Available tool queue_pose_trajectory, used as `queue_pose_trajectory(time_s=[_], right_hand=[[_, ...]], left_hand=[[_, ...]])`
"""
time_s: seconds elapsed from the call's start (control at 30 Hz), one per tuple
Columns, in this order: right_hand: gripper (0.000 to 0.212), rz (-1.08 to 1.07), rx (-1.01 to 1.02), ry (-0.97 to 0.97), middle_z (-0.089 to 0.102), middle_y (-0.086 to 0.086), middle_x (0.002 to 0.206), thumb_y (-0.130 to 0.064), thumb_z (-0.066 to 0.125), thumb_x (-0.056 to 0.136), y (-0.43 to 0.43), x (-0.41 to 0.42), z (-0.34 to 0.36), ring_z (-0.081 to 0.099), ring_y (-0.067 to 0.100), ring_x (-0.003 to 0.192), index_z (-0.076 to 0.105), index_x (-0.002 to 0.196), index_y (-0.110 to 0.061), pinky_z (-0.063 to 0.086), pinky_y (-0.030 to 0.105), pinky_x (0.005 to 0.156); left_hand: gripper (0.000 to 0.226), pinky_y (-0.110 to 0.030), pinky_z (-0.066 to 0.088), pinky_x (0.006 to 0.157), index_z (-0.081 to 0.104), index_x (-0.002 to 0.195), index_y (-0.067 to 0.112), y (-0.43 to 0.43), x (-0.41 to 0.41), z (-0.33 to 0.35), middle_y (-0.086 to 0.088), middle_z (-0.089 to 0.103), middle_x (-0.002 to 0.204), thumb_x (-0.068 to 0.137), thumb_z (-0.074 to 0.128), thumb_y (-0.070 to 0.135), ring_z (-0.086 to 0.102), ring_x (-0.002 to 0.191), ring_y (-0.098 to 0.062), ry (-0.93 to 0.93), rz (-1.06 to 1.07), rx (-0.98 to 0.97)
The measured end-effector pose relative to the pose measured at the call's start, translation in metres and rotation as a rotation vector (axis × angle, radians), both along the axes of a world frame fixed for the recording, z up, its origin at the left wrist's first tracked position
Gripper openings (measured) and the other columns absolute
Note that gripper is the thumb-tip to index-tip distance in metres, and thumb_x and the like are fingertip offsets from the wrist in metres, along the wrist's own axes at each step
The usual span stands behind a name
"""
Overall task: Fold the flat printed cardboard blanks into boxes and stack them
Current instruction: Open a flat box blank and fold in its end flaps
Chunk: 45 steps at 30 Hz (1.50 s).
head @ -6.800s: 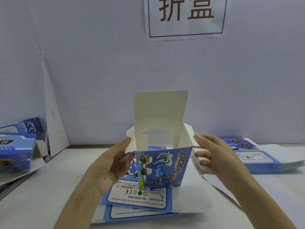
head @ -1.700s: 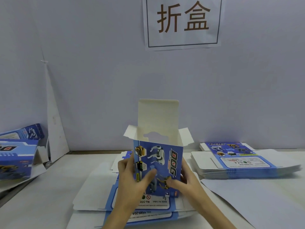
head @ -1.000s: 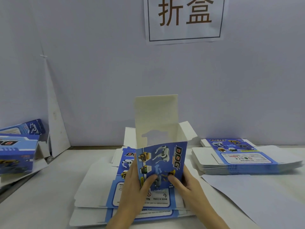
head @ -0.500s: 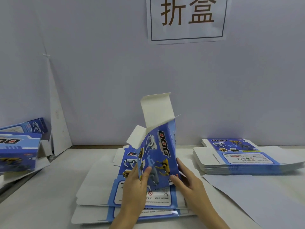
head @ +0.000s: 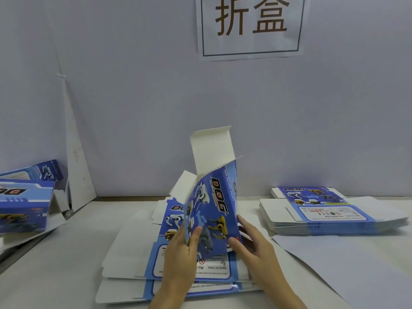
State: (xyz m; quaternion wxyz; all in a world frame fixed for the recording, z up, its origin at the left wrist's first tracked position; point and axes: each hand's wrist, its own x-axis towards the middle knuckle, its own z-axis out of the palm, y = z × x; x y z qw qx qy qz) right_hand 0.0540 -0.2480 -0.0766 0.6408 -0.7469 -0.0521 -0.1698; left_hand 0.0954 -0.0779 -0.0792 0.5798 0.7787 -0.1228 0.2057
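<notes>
A half-formed blue printed box point(head: 213, 204) with "DOG" lettering stands upright over the table's middle, twisted so one corner edge faces me. Its white top flap point(head: 211, 148) sticks up open. My left hand point(head: 181, 248) grips the box's lower left side with the thumb on the front panel. My right hand point(head: 249, 241) holds its lower right edge. Beneath them lie a few flat blanks point(head: 133, 264). A thicker stack of flat blanks point(head: 330, 217) rests at the right. Folded boxes point(head: 24, 204) are piled at the left.
A grey-blue wall with a paper sign point(head: 250, 25) closes off the back. A loose white sheet point(head: 345, 264) lies at the right front. A white card point(head: 77, 152) leans in the left corner, and the table's left edge point(head: 29, 248) runs diagonally.
The box was square-on with its mouth open; both hands have since twisted it so a corner edge faces me and the walls have drawn closer together. My grip stays low on both sides.
</notes>
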Motion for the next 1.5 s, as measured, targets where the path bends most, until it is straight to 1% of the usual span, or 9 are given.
queue_pose_trajectory(time_s=[0.13,0.33,0.47,0.67,0.9,1.03,1.17,1.3,1.5], right_hand=[[0.066,0.001,-0.010,-0.003,0.059,-0.007,0.127,-0.035,0.065,0.076,-0.001,0.002,-0.002,0.062,0.008,0.111,0.043,0.138,-0.029,0.058,0.025,0.075],[0.052,-0.005,-0.034,-0.020,0.054,-0.016,0.123,-0.037,0.065,0.077,0.001,-0.002,0.001,0.054,-0.004,0.114,0.043,0.123,-0.049,0.058,0.022,0.070],[0.066,0.016,0.012,0.007,0.056,-0.009,0.130,-0.037,0.069,0.075,0.001,0.000,0.007,0.059,0.006,0.113,0.043,0.136,-0.034,0.059,0.028,0.078],[0.082,0.180,0.121,0.070,0.056,-0.009,0.133,-0.032,0.078,0.076,-0.008,0.005,0.029,0.060,0.009,0.116,0.032,0.144,-0.033,0.058,0.027,0.074],[0.037,0.084,-0.048,0.044,0.070,-0.009,0.110,-0.004,0.070,0.084,-0.013,0.003,0.041,0.060,0.012,0.114,0.057,0.113,-0.022,0.050,0.034,0.098],[0.023,0.013,-0.208,0.008,0.070,-0.019,0.101,-0.014,0.071,0.086,-0.015,-0.005,0.053,0.063,0.007,0.103,0.066,0.098,-0.033,0.050,0.017,0.085],[0.052,0.100,-0.021,-0.065,0.064,-0.007,0.124,-0.033,0.076,0.080,-0.015,-0.012,0.068,0.058,0.012,0.119,0.053,0.126,-0.024,0.045,0.042,0.103],[0.079,0.240,0.066,-0.043,0.060,-0.014,0.129,-0.050,0.071,0.069,-0.012,-0.014,0.078,0.059,0.013,0.119,0.038,0.140,-0.036,0.054,0.035,0.090],[0.046,0.210,0.162,-0.013,0.070,-0.013,0.109,-0.041,0.061,0.078,0.005,-0.020,0.089,0.069,0.008,0.098,0.053,0.121,-0.029,0.056,0.020,0.065]], left_hand=[[0.044,0.000,0.040,0.072,0.057,0.107,0.030,0.002,-0.005,0.002,0.017,0.060,0.100,0.073,0.052,0.059,0.053,0.099,0.007,-0.044,-0.049,0.004],[0.056,-0.007,0.044,0.064,0.062,0.111,0.010,0.001,0.000,0.001,-0.002,0.060,0.090,0.081,0.040,0.051,0.058,0.089,-0.021,0.009,0.024,0.112],[0.041,-0.007,0.045,0.073,0.062,0.097,0.036,0.004,-0.003,0.008,0.016,0.064,0.099,0.071,0.051,0.065,0.059,0.097,-0.007,0.027,-0.052,0.011],[0.065,-0.022,0.057,0.072,0.048,0.111,0.049,0.032,0.012,0.029,0.011,0.064,0.112,0.067,0.086,0.020,0.066,0.092,-0.003,0.341,-0.382,0.121],[0.067,0.000,0.043,0.071,0.047,0.114,0.032,0.035,0.004,0.054,0.013,0.055,0.105,0.064,0.087,0.009,0.058,0.095,0.008,-0.094,-0.176,0.176],[0.075,0.005,0.036,0.081,0.040,0.113,0.036,0.036,-0.001,0.065,0.017,0.045,0.114,0.063,0.086,0.004,0.042,0.108,0.023,-0.284,-0.185,0.235],[0.079,-0.013,0.051,0.079,0.044,0.121,0.038,0.036,-0.006,0.071,0.012,0.057,0.115,0.058,0.091,0.029,0.056,0.106,0.006,-0.136,-0.271,0.115],[0.077,-0.025,0.055,0.080,0.044,0.130,0.046,0.037,-0.012,0.082,0.004,0.063,0.122,0.060,0.075,0.053,0.063,0.107,-0.011,0.115,-0.473,-0.076],[0.104,-0.028,0.057,0.077,0.021,0.145,0.045,0.043,-0.018,0.088,0.010,0.049,0.140,0.061,0.082,0.036,0.061,0.115,-0.015,0.288,-0.663,-0.013]])
